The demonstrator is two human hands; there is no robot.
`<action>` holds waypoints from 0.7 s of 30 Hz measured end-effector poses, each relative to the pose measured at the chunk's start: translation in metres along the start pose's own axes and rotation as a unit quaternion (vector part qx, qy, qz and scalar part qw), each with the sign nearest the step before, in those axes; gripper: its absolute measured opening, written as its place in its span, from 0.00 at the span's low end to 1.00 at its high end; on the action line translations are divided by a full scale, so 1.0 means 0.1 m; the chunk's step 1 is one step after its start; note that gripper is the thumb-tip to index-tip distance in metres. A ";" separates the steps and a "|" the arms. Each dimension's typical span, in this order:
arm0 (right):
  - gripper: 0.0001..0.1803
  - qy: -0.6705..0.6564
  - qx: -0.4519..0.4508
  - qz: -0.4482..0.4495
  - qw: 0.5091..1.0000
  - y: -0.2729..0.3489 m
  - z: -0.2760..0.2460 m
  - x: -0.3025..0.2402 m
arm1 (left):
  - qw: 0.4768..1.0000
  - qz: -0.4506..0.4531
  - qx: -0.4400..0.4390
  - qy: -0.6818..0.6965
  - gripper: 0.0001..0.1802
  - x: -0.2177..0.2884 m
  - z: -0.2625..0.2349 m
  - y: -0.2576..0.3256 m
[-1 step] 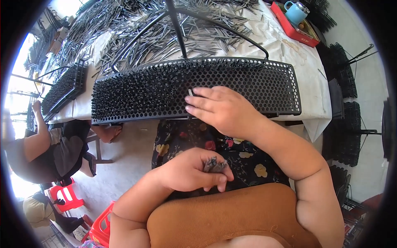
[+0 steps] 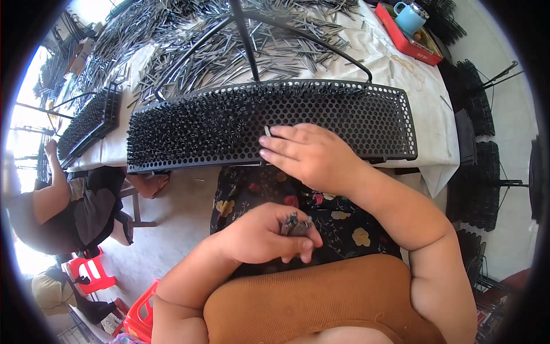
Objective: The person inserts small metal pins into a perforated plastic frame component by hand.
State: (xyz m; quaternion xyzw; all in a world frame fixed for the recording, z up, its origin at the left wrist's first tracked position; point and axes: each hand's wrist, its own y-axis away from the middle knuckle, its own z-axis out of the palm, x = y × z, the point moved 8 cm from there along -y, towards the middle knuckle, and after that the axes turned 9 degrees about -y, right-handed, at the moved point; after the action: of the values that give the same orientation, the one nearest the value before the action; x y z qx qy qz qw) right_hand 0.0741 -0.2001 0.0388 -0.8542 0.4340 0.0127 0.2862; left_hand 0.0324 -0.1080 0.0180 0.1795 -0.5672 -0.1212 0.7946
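My right hand [image 2: 309, 153] is over the middle of a black perforated metal panel [image 2: 349, 117]. Its fingertips pinch a small thin grey strip [image 2: 267, 131] against the holes. Dark tufts of strips [image 2: 189, 129] fill the panel's left part, while most of the right part shows bare holes. Lower down, above my lap, my left hand [image 2: 260, 238] is closed round a bundle of short dark strips [image 2: 296, 225], whose ends stick out past the thumb and finger.
Loose strips [image 2: 217, 57] are heaped across the white-covered table. Black legs [image 2: 245, 43] rise from the panel. A red tray [image 2: 395, 34] with a blue mug [image 2: 411, 18] stands far right. A person [image 2: 74, 206] sits left by another tufted panel [image 2: 91, 123]; red stools [image 2: 94, 272] stand below.
My right hand has shifted slightly to the right and nearer to me with the strip. The left hand's thumb and the bundle have moved a little.
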 end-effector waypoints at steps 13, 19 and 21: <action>0.17 -0.163 0.254 0.320 0.898 0.64 -0.96 1.01 | 0.950 0.002 0.142 0.278 0.12 -0.20 -0.24 -0.32; 0.14 -0.101 0.231 0.313 0.916 0.63 -0.92 1.11 | 0.945 -0.028 0.143 0.292 0.16 -0.30 -0.30 -0.47; 0.14 -0.070 0.231 0.270 0.932 0.55 -0.87 1.10 | 0.939 -0.043 0.152 0.305 0.16 -0.36 -0.34 -0.43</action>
State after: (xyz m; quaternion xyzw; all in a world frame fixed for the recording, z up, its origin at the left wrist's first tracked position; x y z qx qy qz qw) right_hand 0.0821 -0.3497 0.0557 -0.6119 0.6178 0.0486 0.4915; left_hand 0.0534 -0.1281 -0.0411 0.3508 -0.3012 -0.0069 0.8867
